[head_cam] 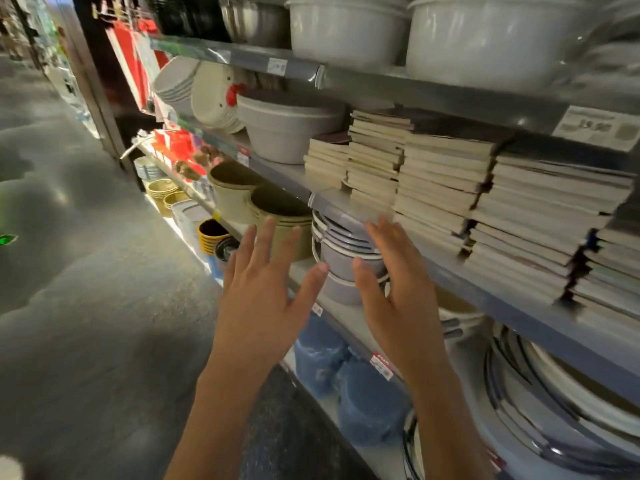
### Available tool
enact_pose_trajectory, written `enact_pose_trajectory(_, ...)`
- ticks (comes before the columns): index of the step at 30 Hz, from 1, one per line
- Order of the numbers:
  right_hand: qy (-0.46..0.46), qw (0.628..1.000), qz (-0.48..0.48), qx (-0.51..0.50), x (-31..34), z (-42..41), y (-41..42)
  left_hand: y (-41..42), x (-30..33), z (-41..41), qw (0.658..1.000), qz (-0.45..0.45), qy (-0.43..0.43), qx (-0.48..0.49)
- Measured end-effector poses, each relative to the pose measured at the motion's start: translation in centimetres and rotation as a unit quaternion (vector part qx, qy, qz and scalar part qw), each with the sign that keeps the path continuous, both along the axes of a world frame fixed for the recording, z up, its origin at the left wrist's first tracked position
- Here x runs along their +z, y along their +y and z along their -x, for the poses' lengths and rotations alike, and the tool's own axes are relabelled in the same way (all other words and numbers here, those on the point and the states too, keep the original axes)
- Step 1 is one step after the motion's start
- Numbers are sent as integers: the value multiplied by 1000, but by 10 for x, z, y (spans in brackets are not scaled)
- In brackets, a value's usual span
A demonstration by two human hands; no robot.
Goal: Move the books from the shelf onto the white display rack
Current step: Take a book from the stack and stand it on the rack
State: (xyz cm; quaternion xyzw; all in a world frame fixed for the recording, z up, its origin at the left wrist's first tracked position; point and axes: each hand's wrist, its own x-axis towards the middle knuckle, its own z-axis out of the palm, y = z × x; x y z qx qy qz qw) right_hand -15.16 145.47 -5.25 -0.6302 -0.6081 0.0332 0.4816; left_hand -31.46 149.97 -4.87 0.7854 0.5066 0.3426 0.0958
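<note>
Nearest the camera: both forearms, raised from the bottom edge toward the shelving. Left hand [263, 292] is spread, fingers straight, holding nothing; right hand [398, 299] likewise, fingers straight and slightly apart, empty. Both hover in front of stacked grey bowls [346, 251] on the lower level, short of any contact w/ the target items. The books [450, 188] lie flat in several stacks on the middle shelf [485, 289], page edges facing out, to the right of a large grey tub [287, 133]; the stacks get taller toward the right, approx. four in view. The white display rack is not visible in this view. Judged step: reach and pick up the first batch. Recommended procedure: raise both hands to book level, take the nearest short stack first, one palm under the bottom book, other hand on top or at the far side, so the covers do not slide. Keep the batch small; the tall stacks look uneven and may shed books if pulled from the middle. Lift clear of the shelf lip before drawing back, avoiding the tub and the bowls below.
</note>
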Motion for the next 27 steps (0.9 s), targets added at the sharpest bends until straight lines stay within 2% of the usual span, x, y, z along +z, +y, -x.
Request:
enact_pose_trajectory(13,0,999,-2,-37,-25,-4,166,176,-20,-9,998,28,2,-54)
enact_pose_trajectory(22,22,998,-20,-56,-14,-28,314,331,-8,-36,997,6,29,-65)
enact_pose_trajectory(27,33,997,-18,-71,-14,-45,369,392,-7,-52,995,30,38,-85)
